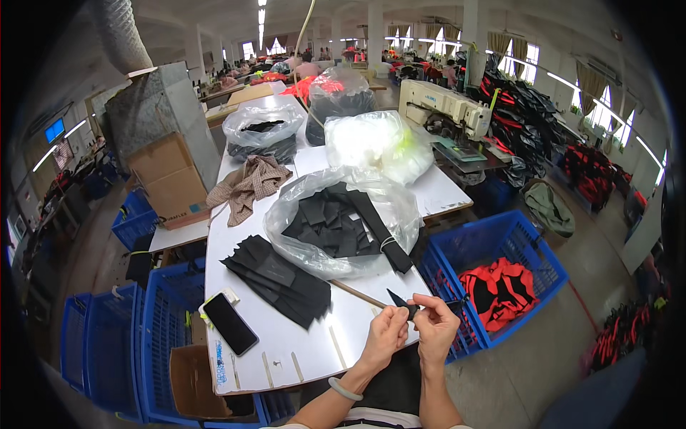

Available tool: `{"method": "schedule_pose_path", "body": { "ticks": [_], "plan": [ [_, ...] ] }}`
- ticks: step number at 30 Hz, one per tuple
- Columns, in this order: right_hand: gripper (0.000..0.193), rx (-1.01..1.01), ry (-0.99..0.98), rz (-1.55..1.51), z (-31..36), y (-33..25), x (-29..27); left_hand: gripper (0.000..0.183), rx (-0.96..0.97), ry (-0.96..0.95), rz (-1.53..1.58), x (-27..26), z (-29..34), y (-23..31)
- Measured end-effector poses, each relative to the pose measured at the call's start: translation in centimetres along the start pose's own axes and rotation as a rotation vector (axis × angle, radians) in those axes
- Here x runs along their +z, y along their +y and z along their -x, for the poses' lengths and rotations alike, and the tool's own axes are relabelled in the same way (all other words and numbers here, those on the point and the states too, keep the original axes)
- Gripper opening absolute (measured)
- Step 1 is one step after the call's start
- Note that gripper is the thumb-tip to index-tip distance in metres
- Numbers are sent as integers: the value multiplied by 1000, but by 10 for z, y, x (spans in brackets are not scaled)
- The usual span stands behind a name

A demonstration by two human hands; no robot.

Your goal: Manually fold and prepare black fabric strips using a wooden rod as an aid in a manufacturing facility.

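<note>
Over the table's right front edge, my left hand [388,333] and my right hand [436,330] are closed, close together, on a small black fabric piece [402,303]. Its pointed tip sticks up between them; the rest is mostly hidden by my fingers. Left of my hands, a fanned stack of black fabric pieces [277,280] lies on the white table [286,350]. Beyond it an open clear plastic bag [289,247] holds many black pieces [321,225]. A tied black bundle [373,227] leans over the bag's right rim.
A phone [230,323] lies at the table's left edge, and a brown checked cloth [251,184] farther back. A blue crate [532,243] with red and black pieces [500,293] stands right. More blue crates [107,343] line the left. A sewing machine [443,107] stands behind.
</note>
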State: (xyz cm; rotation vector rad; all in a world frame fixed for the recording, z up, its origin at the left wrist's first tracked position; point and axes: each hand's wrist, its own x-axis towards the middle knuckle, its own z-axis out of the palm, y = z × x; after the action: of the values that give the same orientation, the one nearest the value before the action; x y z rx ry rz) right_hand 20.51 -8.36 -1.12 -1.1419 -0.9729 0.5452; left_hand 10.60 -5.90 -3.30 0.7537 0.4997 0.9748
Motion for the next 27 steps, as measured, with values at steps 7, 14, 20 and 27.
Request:
{"method": "schedule_pose_path", "body": {
  "ticks": [7, 14, 20, 27],
  "plan": [
    [37, 234, -95, -96, 1, -10, 1, 20, 337, 21, -563, -15, -9, 6],
    [42, 123, -43, -179, 1, 6, 5, 23, 331, 74, -623, -17, -7, 9],
    [53, 665, -250, -1020, -1, 8, -7, 19, 239, -31, -392, -16, -4, 21],
    [59, 656, -471, -1361, 5, 2, -3, 17, 70, -128, -134, -20, 13, 31]
  ]
}}
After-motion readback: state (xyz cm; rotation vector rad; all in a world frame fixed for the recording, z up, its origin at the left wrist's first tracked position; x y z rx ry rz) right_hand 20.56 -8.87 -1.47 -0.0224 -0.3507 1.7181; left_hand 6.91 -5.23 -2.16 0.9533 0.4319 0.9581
